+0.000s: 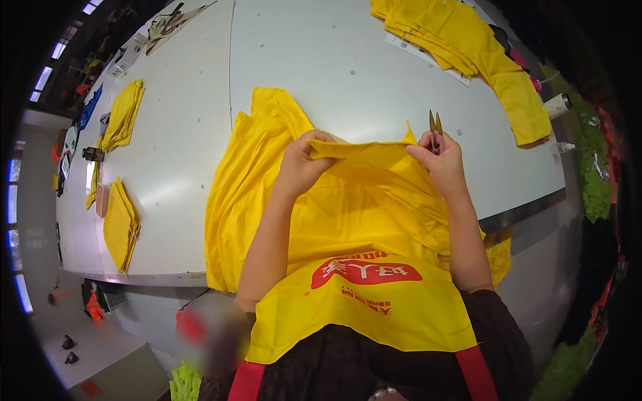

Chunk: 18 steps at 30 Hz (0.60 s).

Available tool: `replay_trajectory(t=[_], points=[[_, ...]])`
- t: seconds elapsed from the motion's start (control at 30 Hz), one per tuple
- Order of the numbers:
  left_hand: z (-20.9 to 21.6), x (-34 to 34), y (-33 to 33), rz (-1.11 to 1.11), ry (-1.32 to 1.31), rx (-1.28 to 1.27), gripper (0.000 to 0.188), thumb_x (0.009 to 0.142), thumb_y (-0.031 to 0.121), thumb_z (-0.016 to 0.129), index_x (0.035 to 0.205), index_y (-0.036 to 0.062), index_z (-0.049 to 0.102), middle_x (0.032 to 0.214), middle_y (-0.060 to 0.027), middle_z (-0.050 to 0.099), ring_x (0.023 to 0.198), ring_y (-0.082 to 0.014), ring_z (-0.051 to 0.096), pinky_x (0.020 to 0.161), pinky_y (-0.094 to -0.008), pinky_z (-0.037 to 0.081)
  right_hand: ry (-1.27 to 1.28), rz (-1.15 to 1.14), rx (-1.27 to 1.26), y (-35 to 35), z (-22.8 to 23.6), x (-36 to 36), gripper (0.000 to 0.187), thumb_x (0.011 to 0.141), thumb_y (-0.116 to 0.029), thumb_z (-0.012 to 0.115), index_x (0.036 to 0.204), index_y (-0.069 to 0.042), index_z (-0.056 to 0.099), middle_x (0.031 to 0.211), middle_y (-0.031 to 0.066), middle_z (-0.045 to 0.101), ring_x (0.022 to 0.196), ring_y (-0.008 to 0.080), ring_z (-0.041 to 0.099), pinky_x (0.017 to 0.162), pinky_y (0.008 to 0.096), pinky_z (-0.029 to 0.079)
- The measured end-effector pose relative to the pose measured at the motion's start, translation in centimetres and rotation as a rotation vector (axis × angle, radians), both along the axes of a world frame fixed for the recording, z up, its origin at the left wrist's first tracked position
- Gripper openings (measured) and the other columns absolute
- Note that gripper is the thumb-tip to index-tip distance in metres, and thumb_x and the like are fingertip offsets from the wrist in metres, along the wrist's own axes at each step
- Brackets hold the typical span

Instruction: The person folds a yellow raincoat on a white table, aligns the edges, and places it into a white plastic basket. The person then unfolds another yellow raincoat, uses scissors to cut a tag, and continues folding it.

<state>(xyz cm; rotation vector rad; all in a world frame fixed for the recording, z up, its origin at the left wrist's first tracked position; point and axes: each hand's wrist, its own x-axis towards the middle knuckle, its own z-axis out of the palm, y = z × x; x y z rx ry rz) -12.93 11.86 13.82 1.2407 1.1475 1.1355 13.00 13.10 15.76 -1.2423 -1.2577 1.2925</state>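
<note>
A large yellow cloth [254, 160] lies bunched over the front of the table, with one hemmed edge lifted between my hands. My left hand [302, 162] is closed round the left end of that edge. At the other end, my right hand [441, 164] pinches the cloth between thumb and fingers. The same hand also holds a pair of thread snips [435, 123], blades pointing up and slightly apart. A small corner of cloth sticks up just left of the right hand. The printed yellow apron [361, 314] with red straps that I wear meets the cloth, so their boundary is partly hidden.
Folded yellow cloths [428, 27] are stacked at the far right, over a white sheet [428, 59]. More folded yellow pieces [120, 227] lie on the left. A white cylinder [557, 105] stands by the right edge of the pale table [374, 80]. Green cloth [595, 180] hangs beyond.
</note>
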Motion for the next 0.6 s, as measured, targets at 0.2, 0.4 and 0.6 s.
replay_trajectory(t=[0.2,0.4,0.6], points=[[0.4,-0.1,0.7,-0.113,0.005,-0.058,0.029,0.076,0.006,0.067,0.104,0.0003,0.062,0.084,-0.0017,0.064,0.079,-0.0098,0.059,0.073,-0.0239,0.048,-0.007,0.044,-0.033,-0.3,0.2,0.0,0.019,0.076,-0.008,0.070,0.078,-0.008,0.050,0.063,-0.0061,0.044,0.050,0.0021,0.037,0.044,0.0173,0.027],[2.8,0.1,-0.4,-0.162,0.258,0.090,0.024,0.079,0.016,0.067,0.100,0.0027,0.065,0.078,0.0025,0.061,0.068,-0.0069,0.052,0.068,-0.0219,0.045,0.013,0.160,-0.082,-0.9,0.1,0.0,0.018,0.075,-0.009,0.070,0.082,-0.008,0.053,0.065,-0.0063,0.046,0.050,0.0016,0.037,0.043,0.0163,0.026],[2.9,0.0,-0.2,-0.182,0.105,-0.164,0.023,0.089,0.024,0.059,0.095,0.0026,0.064,0.070,0.0071,0.051,0.063,-0.0019,0.042,0.055,-0.0189,0.035,0.104,0.185,-0.188,-1.2,1.1,0.4,0.015,0.078,-0.013,0.068,0.085,-0.010,0.055,0.065,-0.0082,0.046,0.048,0.0001,0.035,0.041,0.0157,0.023]])
